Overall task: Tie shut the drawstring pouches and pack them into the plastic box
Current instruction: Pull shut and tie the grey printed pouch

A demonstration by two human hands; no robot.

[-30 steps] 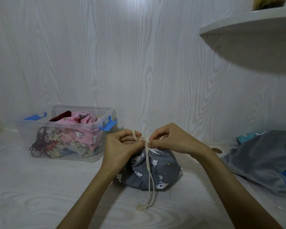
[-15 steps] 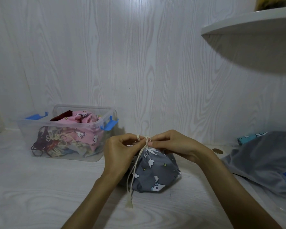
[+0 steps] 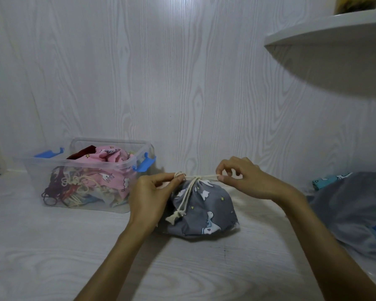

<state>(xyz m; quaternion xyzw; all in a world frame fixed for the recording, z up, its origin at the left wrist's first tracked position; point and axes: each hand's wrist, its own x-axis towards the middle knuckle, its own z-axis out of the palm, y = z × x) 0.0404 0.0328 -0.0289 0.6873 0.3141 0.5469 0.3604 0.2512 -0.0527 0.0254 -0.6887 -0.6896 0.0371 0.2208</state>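
A grey drawstring pouch with white animal prints stands on the white wood-grain table, its mouth gathered shut. A cream drawstring runs taut across its top, and loose cord ends hang down its front. My left hand pinches the cord at the pouch's left. My right hand pinches the other end to the right, thumb and forefinger together. A clear plastic box with blue latches sits to the left, holding a pink pouch and several others.
More fabric pouches, grey and teal, lie piled at the table's right edge. A white curved shelf juts out of the wall at upper right. The wood-grain wall stands close behind the box and pouch.
My hands have drawn apart sideways, pulling the cord taut across the pouch's top. The long hanging cord loop has shortened and now lies against the pouch's front.
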